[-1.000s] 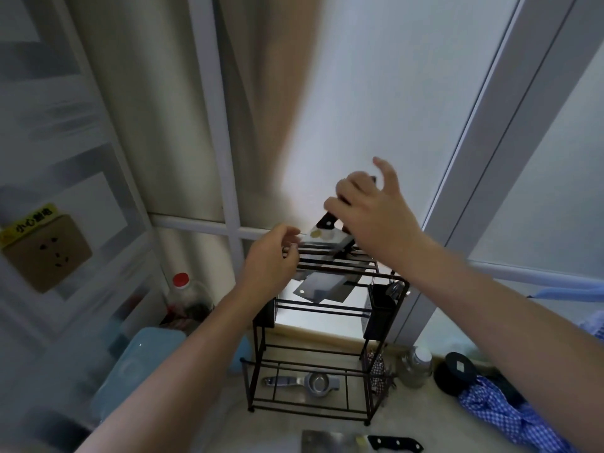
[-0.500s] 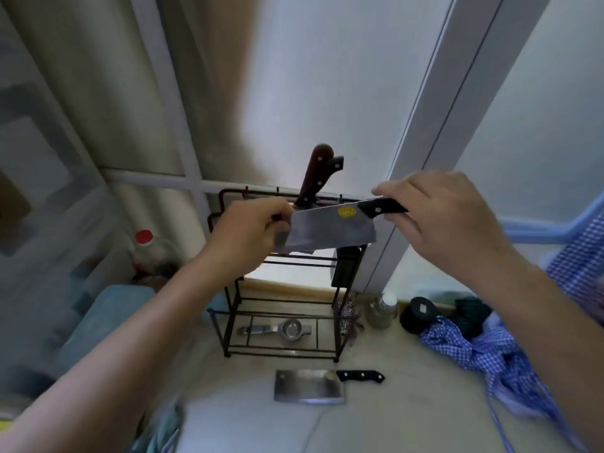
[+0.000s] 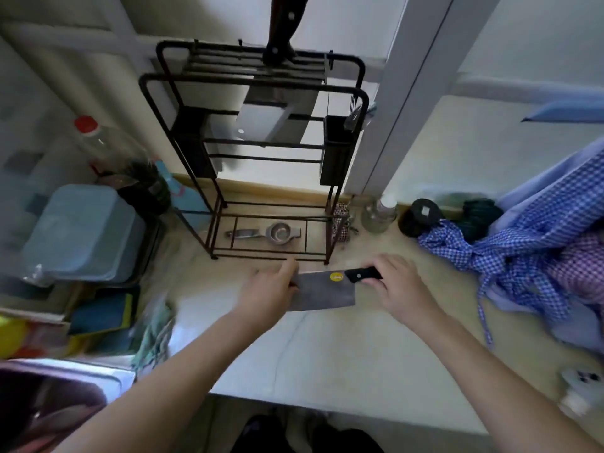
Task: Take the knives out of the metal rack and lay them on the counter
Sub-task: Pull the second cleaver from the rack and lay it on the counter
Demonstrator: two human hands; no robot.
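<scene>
The black metal rack (image 3: pixel 346 93) stands at the back of the counter (image 3: pixel 327 348). A dark-handled knife (image 3: pixel 284 24) still sticks up from its top slots, its wide blade (image 3: pixel 271 119) hanging inside. Just in front of the rack's base I hold a cleaver (image 3: pixel 323 291) with a yellow sticker, flat and low over the counter. My right hand (image 3: pixel 400 287) grips its black handle. My left hand (image 3: pixel 269 291) pinches the far end of the blade. I cannot tell whether the blade touches the counter, and no other knife shows on it.
A metal squeezer (image 3: pixel 271 233) lies in the rack's base. Left of the rack are a blue lidded box (image 3: pixel 81 233) and a red-capped bottle (image 3: pixel 98 138). To the right stand a small glass bottle (image 3: pixel 380 214), a dark round lid (image 3: pixel 421 214) and blue checked cloth (image 3: pixel 539 243).
Both hands have brought the stickered cleaver from rack height down to just above the counter in front of the rack. The view has tilted downward.
</scene>
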